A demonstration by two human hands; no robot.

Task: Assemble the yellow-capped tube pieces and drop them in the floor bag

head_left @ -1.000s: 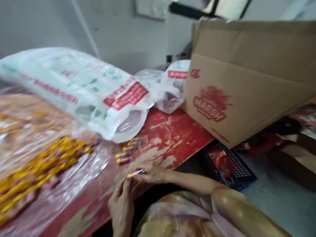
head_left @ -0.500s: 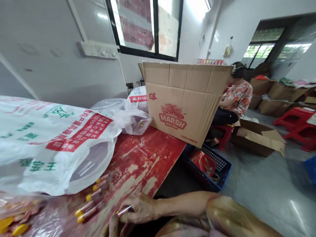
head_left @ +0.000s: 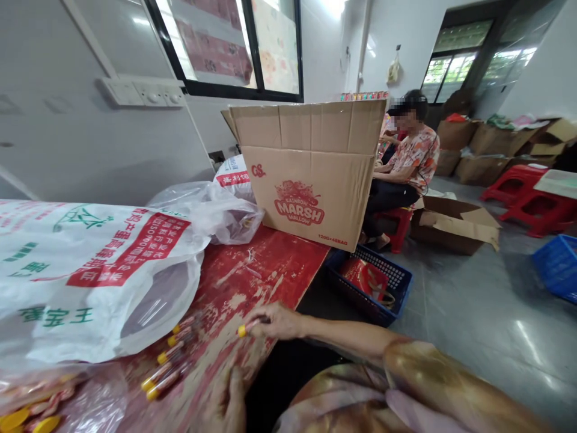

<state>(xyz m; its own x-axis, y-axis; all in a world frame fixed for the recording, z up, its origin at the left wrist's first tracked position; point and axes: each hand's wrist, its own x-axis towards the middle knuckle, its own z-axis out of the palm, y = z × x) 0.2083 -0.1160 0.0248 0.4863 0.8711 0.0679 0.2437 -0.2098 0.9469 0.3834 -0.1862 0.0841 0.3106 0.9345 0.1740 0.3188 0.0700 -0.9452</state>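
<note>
My right hand (head_left: pixel 280 322) is closed on a small tube with a yellow cap (head_left: pixel 243 330), held over the table. The capped end points left, and most of the tube is hidden by the fingers. Low in the view, my left hand (head_left: pixel 225 400) is near the table edge, somewhat blurred, its fingers apart with nothing visible in them. To its left, several similar yellow-capped tubes (head_left: pixel 164 376) with reddish contents lie in a slanting row on the worn red table (head_left: pixel 288 264).
A white printed sack (head_left: pixel 103 258) covers the table's left side. Below it, a clear plastic bag (head_left: pixel 97 400) holds yellow-capped pieces. A marshmallow carton (head_left: pixel 311 162) stands at the far end. A blue basket (head_left: pixel 383 304) sits on the floor; a seated person (head_left: pixel 410 156) is beyond.
My right hand has moved forward with the tube, away from my left hand, and the yellow cap now shows. My left hand's fingers have come away from the tube. The view has swung right.
</note>
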